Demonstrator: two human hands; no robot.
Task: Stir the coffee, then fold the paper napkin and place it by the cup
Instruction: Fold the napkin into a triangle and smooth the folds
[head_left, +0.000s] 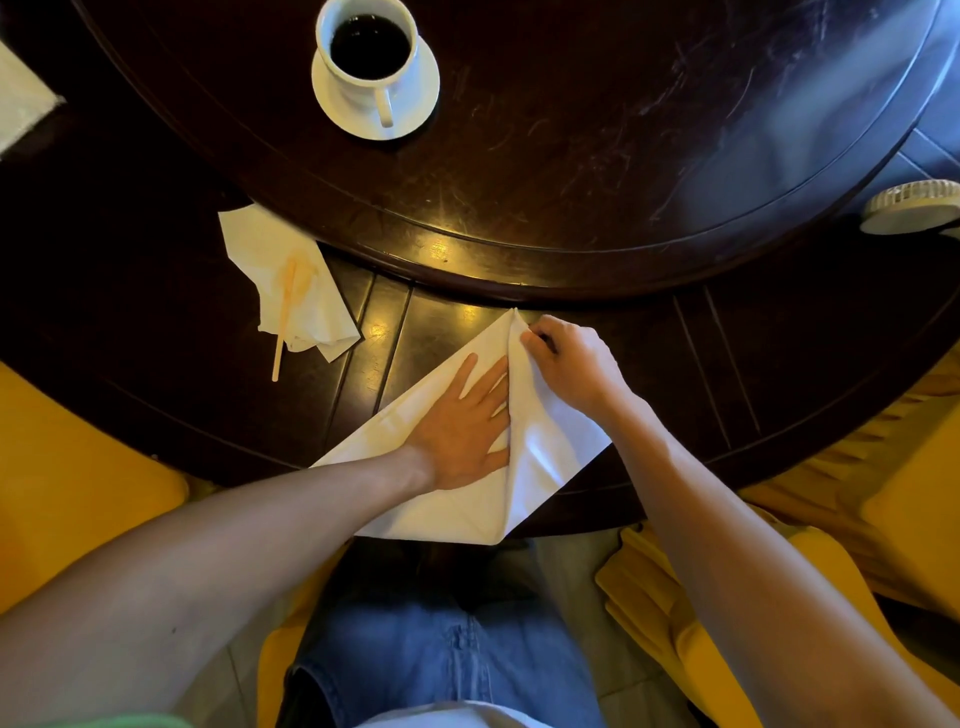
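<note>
1. The napkin (540, 457) is laid at the near table edge (727, 395), partly folded into a kite-like shape; its top point sits just beyond the right fingertips, its near corner overhangs the edge toward the lap.
2. The left hand (462, 431) is pressed flat on the left panel, fingers (480, 382) spread and released, nothing gripped; the centre crease runs just beside those fingertips.
3. The right hand (569, 358) is curled at the upper flap; thumb and forefinger appear pinched on the flap edge near the point, though the contact itself is partly hidden.
4. The cup (370, 52) of coffee on its saucer (410, 111) stands well beyond both hands on the raised inner disc; stirring is judged done, since the stir stick (283, 322) lies on a stained crumpled tissue (291, 280), well left of the left fingers.
5. Step in hand, judged: right flap is being brought to the centre line.
6. Risks: flap edge could miss the crease if the pinch slips; skewed fold results; thin material could crumple if pulled while the palm pins it; overhanging corner could drag the piece off the edge once palm pressure is lifted; later carry past the raised rim could knock the cup handle (384, 106), which points toward the hands.
</note>
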